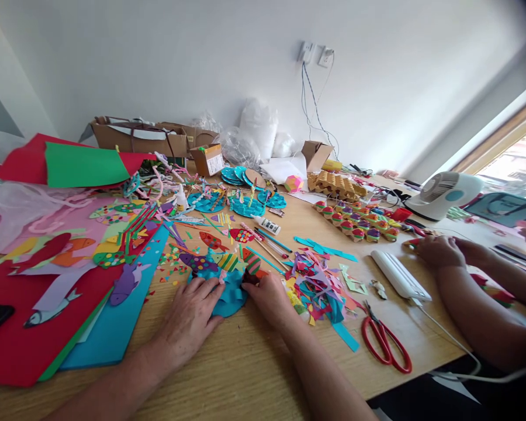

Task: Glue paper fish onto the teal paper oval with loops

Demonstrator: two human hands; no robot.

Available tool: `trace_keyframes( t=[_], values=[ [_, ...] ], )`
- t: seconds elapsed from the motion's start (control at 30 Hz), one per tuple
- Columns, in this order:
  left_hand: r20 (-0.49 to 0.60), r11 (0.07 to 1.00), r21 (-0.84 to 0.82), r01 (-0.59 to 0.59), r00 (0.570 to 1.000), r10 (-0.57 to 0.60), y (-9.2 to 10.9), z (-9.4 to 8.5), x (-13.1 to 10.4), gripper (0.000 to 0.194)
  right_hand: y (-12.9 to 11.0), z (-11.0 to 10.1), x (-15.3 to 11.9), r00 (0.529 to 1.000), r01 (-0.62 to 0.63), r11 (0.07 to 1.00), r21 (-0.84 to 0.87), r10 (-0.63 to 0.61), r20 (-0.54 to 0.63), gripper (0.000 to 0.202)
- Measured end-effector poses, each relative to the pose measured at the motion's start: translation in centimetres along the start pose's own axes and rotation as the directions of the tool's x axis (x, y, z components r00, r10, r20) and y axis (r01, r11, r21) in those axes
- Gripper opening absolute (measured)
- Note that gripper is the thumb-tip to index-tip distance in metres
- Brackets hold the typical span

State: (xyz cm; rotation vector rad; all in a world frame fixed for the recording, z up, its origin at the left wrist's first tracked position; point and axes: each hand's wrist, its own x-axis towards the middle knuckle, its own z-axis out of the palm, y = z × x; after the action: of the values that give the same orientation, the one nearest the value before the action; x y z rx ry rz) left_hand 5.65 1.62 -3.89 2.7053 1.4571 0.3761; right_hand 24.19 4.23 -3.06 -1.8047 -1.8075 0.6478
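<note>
A round blue craft base with raised wavy strips lies on the table in front of me. My left hand holds it from the left, fingers over its top and thumb along its near edge. A bit of pink shows by those fingertips. At the right rim, my right hand pinches a small dark red piece, mostly hidden by the fingers. Behind the base stand a purple dotted paper fish, a green-and-yellow striped fish and a brownish striped fish.
Red-handled scissors and colourful paper scraps lie to the right. A white glue bottle and similar blue bases are farther back. Foam sheets cover the left. Another person's hands work at right, near a white power bank.
</note>
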Motion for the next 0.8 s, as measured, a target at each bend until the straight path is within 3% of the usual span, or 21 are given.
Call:
trace_keyframes(
  t=[0.8],
  values=[
    [-0.054, 1.0, 0.001, -0.028, 0.998, 0.028, -0.22, 0.35, 0.11, 0.042, -0.01, -0.04, -0.07, 1.0, 0.013, 1.0, -0.014, -0.013, 0.015, 0.014]
  ],
)
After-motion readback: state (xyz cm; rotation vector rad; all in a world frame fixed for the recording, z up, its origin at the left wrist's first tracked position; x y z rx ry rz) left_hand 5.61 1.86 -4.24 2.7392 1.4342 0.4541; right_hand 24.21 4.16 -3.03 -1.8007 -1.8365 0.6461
